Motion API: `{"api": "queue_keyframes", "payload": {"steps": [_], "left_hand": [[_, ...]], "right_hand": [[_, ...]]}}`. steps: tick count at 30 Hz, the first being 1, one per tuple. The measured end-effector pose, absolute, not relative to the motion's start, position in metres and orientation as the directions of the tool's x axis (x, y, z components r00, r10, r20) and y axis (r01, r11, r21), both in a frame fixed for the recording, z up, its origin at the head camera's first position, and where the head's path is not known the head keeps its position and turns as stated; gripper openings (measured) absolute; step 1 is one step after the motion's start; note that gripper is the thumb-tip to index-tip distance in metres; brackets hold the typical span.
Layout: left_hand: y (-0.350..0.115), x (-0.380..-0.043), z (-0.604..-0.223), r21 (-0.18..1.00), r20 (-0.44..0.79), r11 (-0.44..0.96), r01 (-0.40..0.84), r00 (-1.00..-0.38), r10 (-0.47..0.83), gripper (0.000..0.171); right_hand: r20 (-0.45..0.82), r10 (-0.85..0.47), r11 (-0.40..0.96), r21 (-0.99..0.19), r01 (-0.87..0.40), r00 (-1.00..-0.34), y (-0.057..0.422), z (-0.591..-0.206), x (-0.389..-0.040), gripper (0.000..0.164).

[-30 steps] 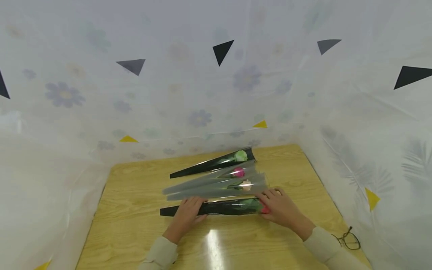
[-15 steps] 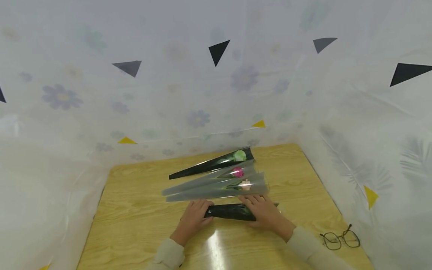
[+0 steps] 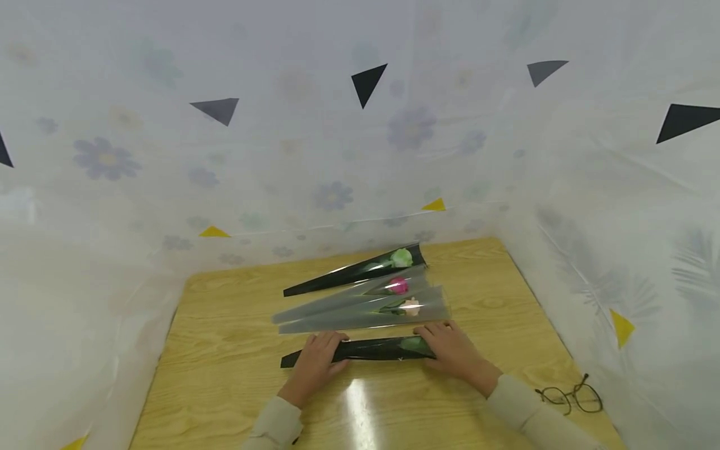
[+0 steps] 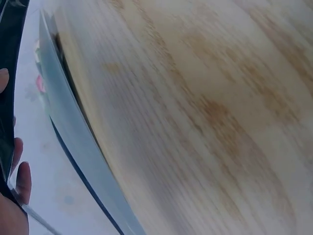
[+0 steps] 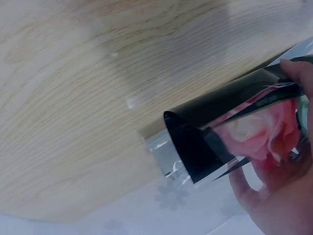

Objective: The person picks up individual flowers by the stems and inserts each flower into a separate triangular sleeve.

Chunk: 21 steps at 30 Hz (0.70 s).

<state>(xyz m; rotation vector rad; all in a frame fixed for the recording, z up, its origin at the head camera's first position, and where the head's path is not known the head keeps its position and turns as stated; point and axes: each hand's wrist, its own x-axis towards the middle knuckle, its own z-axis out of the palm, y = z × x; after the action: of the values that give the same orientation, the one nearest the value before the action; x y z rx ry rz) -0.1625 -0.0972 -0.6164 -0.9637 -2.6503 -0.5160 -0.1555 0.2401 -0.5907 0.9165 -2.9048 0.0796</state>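
A pink rose (image 5: pixel 264 129) in a black, clear-fronted sleeve (image 3: pixel 379 349) lies crosswise before me, close over the table. My left hand (image 3: pixel 316 364) grips the sleeve near its narrow end, and the black tip sticks out past the hand. Around the wide end curls my right hand (image 3: pixel 454 354), which hides the bloom in the head view. The right wrist view shows the sleeve's mouth (image 5: pixel 195 147) beyond that hand's fingers, with petals behind the clear film. In the left wrist view, fingers (image 4: pixel 23 182) show against the black wrap (image 4: pixel 9 112).
Behind lie three more wrapped flowers: a green one in black (image 3: pixel 401 257), a magenta one in grey (image 3: pixel 398 285) and a pale pink one in grey (image 3: pixel 412 307). Eyeglasses (image 3: pixel 569 398) rest at the wooden table's (image 3: pixel 214 387) right side. White patterned sheeting (image 3: pixel 270 156) surrounds the table.
My right hand has slid left from the bloom end, then slightly back right. The left hand shifted right and returned partway. The sleeve's narrow tip now sits a little further right.
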Motion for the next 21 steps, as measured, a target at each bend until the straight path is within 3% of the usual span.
{"api": "queue_keyframes", "payload": {"steps": [12,21], "left_hand": [[-0.107,-0.167,-0.630,0.279,0.258,0.749,0.601,-0.798,0.544,0.051],[-0.110,-0.182,-0.650,0.288,0.208,0.783,0.551,-0.834,0.510,0.050]], "right_hand": [[0.172,-0.552,0.826,-0.022,-0.564,-0.816,0.262,-0.597,-0.163,0.062],[0.156,-0.472,0.880,0.027,-0.474,-0.868,0.258,-0.607,-0.171,0.061]]}}
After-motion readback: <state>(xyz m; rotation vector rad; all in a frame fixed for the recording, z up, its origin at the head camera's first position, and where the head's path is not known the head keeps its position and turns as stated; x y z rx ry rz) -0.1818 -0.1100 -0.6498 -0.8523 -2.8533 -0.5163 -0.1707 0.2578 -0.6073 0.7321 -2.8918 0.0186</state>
